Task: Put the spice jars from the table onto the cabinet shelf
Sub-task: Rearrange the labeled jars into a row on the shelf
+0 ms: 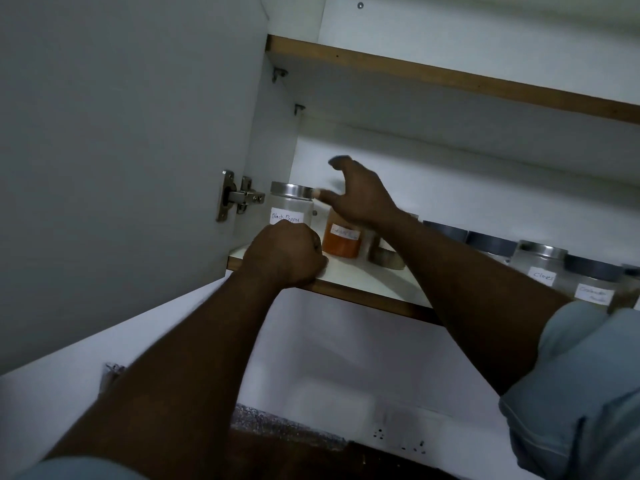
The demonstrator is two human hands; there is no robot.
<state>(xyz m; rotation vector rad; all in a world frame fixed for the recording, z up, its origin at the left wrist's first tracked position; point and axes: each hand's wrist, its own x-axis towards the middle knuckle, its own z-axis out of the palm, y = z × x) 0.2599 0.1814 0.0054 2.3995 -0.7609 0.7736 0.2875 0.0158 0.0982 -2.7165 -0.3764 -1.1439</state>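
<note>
White cabinet shelf (pixel 363 277) with brown front edge, bearing a row of labelled, metal-lidded spice jars (pixel 292 207).

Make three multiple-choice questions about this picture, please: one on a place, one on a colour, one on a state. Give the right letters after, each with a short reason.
1. Where does the Black Pepper jar stand?
A. at the left end of the shelf, beside the door hinge
B. on the upper shelf
C. at the far right end of the row

2. What colour is the powder in the jar next to it?
A. green
B. orange
C. white

3. How is the right hand held?
A. closed in a fist
B. gripping a lid
C. open, fingers spread, holding nothing

Answers:
1 A: it stands next to the hinge on the lower shelf.
2 B: the orange spice jar shows it.
3 C: the fingers are spread over the jars; the left hand is the closed one.
</note>
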